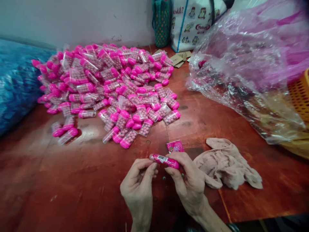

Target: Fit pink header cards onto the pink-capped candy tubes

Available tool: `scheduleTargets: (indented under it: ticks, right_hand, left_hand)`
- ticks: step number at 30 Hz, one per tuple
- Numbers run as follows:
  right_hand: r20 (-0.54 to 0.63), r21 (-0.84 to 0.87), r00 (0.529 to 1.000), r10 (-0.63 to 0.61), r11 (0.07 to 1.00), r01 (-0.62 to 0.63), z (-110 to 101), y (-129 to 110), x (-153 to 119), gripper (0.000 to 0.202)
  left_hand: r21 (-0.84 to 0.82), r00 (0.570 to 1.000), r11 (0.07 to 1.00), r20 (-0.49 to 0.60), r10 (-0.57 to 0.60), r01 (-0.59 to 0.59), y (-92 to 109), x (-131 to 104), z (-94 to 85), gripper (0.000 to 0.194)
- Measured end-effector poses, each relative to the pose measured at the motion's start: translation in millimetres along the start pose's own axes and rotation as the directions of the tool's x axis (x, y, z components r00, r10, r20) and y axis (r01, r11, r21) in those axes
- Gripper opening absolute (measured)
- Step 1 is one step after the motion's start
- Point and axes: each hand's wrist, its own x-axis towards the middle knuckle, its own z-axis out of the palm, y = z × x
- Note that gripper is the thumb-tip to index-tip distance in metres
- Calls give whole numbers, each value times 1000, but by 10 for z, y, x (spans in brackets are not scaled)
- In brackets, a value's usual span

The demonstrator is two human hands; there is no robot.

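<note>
Between my two hands is a small candy tube [165,160] with a pink cap and a pink printed label bearing a barcode. My left hand [141,182] pinches its left end with thumb and fingertips. The capped right end is gripped by my right hand [187,175]. Just behind the tube, a flat pink printed label [175,146] lies on the table. Farther back spreads a big heap of clear, pink-capped candy tubes [108,83] filled with small pale pink balls.
A crumpled beige cloth [228,164] lies right of my hands. Blue plastic bag [19,87] on the left; clear and pink plastic bag [236,64] and orange basket [299,96] on the right. Along the wall stand a white printed bag [190,29], a green dotted bag [161,25] and cardboard pieces [180,59].
</note>
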Motion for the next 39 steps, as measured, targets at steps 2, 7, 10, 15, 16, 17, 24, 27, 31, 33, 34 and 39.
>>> scheduleTargets:
  ticks: [2, 7, 10, 15, 16, 17, 24, 27, 31, 33, 34, 39]
  right_hand:
    - [-13, -20, 998, -69, 997, 68, 21, 5, -5, 17]
    - [-41, -31, 983, -180, 983, 178, 51, 28, -24, 18]
    - [-37, -34, 980, -195, 980, 194, 46, 41, -22, 19]
    - [-5, 18, 989, -147, 989, 147, 4, 30, 8, 16]
    - [5, 29, 990, -137, 990, 137, -9, 27, 15, 16]
    - [19, 36, 992, -125, 992, 124, -23, 26, 23, 16]
    - [98, 69, 994, 48, 996, -55, -105, 67, 29, 12]
    - [117, 55, 990, 82, 995, -89, -103, 68, 21, 12]
    - [72, 59, 969, 238, 968, -242, -108, 52, 42, 8]
    - [70, 91, 941, 331, 937, -337, -124, 58, 61, 6]
    - [82, 116, 924, 373, 917, -381, -133, 66, 68, 6]
    - [212, 329, 809, 549, 739, -588, -141, 111, 84, 11]
  left_hand:
    - [-64, 998, 996, 10, -56, 57, -23, 18, -18, 4]
    - [-252, 966, 935, 141, -218, 248, -91, 94, -51, 4]
    - [-251, 975, 948, 156, -158, 193, -105, 126, -60, 9]
    - [-38, 977, 982, 102, 189, -186, -104, 211, -148, 23]
    - [-21, 965, 982, 187, 187, -186, -99, 236, -178, 24]
    - [-17, 946, 987, 283, 156, -157, -95, 259, -208, 23]
    - [-115, 885, 993, 466, 19, 40, -117, 317, -264, 20]
    - [-105, 900, 993, 435, -1, 52, -170, 297, -227, 21]
    - [-175, 939, 982, 343, 0, 64, -235, 248, -216, 29]
    - [-195, 947, 976, 320, -34, 101, -235, 219, -230, 27]
    - [-197, 944, 971, 323, -68, 137, -227, 206, -237, 25]
    - [-205, 904, 952, 407, -129, 228, -163, 170, -211, 21]
